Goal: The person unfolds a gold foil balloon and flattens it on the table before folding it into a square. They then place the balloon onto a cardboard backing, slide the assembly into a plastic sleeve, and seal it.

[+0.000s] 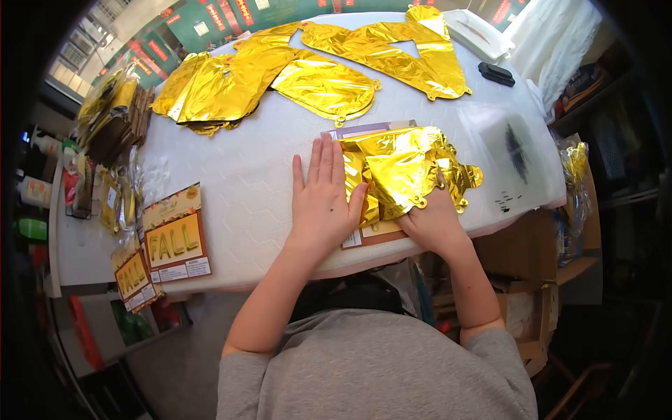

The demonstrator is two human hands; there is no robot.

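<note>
Flat against the left edge of a folded gold foil balloon (pixel 392 171) lies my left hand (pixel 322 196), its fingers stretched out and its thumb on the foil. My right hand (pixel 434 218) is at the balloon's near right side, with its fingers closed into the crumpled foil and partly hidden by it. Beneath the balloon, a printed card (pixel 374 236) shows at the near edge and again at the far edge. Left of my left hand are two "FALL" packaging cards, one on the tabletop (pixel 175 238) and one lower down (pixel 133 280).
Several flat gold foil balloons (pixel 224 91) spread across the far side of the white padded table (pixel 259 168). A black object (pixel 496 73) and a white tray (pixel 479 33) sit at the far right. Clear plastic (pixel 511 154) lies right of my hands. Packaged stacks (pixel 115 119) stand left.
</note>
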